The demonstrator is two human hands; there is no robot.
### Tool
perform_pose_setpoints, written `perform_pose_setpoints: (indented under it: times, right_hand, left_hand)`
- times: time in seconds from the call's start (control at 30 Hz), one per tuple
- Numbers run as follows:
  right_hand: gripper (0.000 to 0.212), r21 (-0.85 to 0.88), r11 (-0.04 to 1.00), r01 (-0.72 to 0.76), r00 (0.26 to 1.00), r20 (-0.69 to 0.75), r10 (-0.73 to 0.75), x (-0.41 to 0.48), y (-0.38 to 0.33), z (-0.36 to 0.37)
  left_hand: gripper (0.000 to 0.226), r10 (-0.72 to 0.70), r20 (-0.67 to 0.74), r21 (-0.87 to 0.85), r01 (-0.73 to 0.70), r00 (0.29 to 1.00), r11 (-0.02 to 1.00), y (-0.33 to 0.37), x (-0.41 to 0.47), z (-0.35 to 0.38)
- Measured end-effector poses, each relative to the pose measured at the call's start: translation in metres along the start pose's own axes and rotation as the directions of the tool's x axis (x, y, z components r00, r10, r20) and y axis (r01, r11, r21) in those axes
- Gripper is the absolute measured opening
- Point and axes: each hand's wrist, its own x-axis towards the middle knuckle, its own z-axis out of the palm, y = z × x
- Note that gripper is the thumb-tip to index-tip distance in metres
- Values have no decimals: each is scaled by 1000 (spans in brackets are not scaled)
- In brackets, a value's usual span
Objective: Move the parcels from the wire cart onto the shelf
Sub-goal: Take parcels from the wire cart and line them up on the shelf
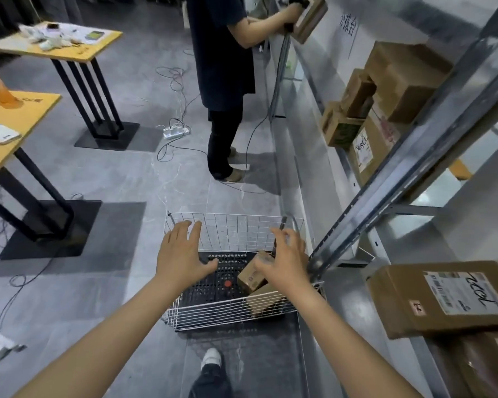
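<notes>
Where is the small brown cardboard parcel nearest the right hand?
Head view: the small brown cardboard parcel lies tilted in the right half of the white wire cart, under the right hand.

Wire cart [233, 228], centre frame: top open, entry from above free. Left half of cart bare under my left hand [181, 254]. Right half holds two parcels [250, 278] under my right hand [288, 261]. Wire walls block side entry. Slanted shelf post [400, 168] just right of my right hand limits swing rightward. Labelled box [443, 297] occupies shelf edge, lower right. Person [222, 67] stands beyond cart, top centre. Cables [175, 79] on floor, upper centre.
</notes>
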Motion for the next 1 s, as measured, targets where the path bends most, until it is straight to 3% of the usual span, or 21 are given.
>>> perform_pose_setpoints:
  times: [0.3,0.47,0.7,1.0]
  right_hand:
    - [71,-75,995,-72,997,9,73,91,4,30]
    - [66,-21,990,-142,990,14,142,119,34,53]
    - [55,6,956,-293,940,182,287,134,90,98]
    - [54,29,883,-469,816,397,420,177,161,179]
  left_hand:
    - [99,39,80,-12,-38,996,999,-43,81,43]
    - [101,60,170,-37,-54,984,998,-56,110,80]
    - [103,48,300,-65,-30,953,997,-57,124,155]
    - [99,-46,457,-70,87,888,994,-42,140,265]
